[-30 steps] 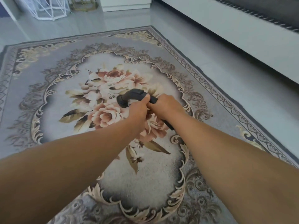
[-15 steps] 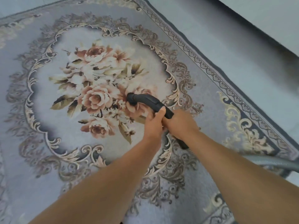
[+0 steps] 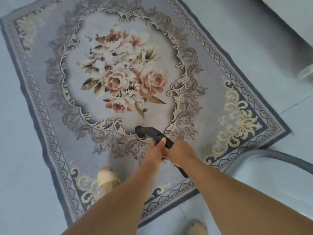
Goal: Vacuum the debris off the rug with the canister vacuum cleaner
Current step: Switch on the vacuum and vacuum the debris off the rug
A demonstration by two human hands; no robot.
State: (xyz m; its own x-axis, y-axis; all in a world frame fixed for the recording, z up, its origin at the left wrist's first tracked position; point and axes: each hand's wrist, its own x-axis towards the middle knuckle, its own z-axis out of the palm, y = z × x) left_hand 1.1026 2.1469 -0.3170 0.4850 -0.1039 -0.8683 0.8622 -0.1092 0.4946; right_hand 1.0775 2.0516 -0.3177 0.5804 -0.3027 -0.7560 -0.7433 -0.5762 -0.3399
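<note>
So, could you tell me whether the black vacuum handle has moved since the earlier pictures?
Yes: the vacuum handle drew back from the rose bouquet to the near scroll border.

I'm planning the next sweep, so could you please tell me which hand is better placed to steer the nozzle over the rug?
Likely the left. The left hand holds the nozzle nearer its open end; the right hand holds farther back, toward the hose, better for pushing.

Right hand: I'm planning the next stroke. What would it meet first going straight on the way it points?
The left hand, which grips the same black plastic vacuum handle just ahead of the right hand; they seem to touch. Beyond lies the grey floral rug.
</note>
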